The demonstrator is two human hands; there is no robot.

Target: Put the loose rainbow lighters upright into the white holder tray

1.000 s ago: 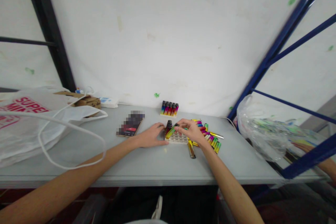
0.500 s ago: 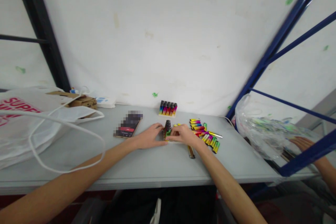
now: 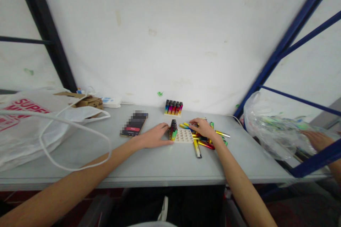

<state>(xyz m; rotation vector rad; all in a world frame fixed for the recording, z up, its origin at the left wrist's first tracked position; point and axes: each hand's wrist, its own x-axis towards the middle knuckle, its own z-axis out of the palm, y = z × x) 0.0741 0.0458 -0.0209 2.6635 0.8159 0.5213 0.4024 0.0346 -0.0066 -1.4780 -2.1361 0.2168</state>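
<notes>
A white tray [image 3: 183, 136] with rows of holes lies on the desk, a row of black-topped lighters [image 3: 173, 130] upright along its left side. My left hand [image 3: 156, 136] grips this left end, thumb in front and fingers behind. To the right, my right hand [image 3: 202, 127] is over a loose pile of shiny coloured lighters [image 3: 197, 149], fingers bent and apart, touching the pile; some lighters are hidden beneath it. Behind stands a second holder [image 3: 173, 115] filled with upright rainbow lighters [image 3: 174, 108].
A phone [image 3: 134, 125] lies left of my left hand. Farther left are a white plastic bag [image 3: 53, 124], a cardboard box [image 3: 89, 102] and a looping white cable [image 3: 110, 149]. At right, beyond a blue metal frame [image 3: 269, 62], another person's hand [image 3: 314, 139] is near clear plastic [image 3: 266, 138].
My right hand has moved right from the tray to the loose pile, uncovering the tray's holes. Several loose lighters have shifted. My left hand stays at the tray's left end. The view has moved slightly.
</notes>
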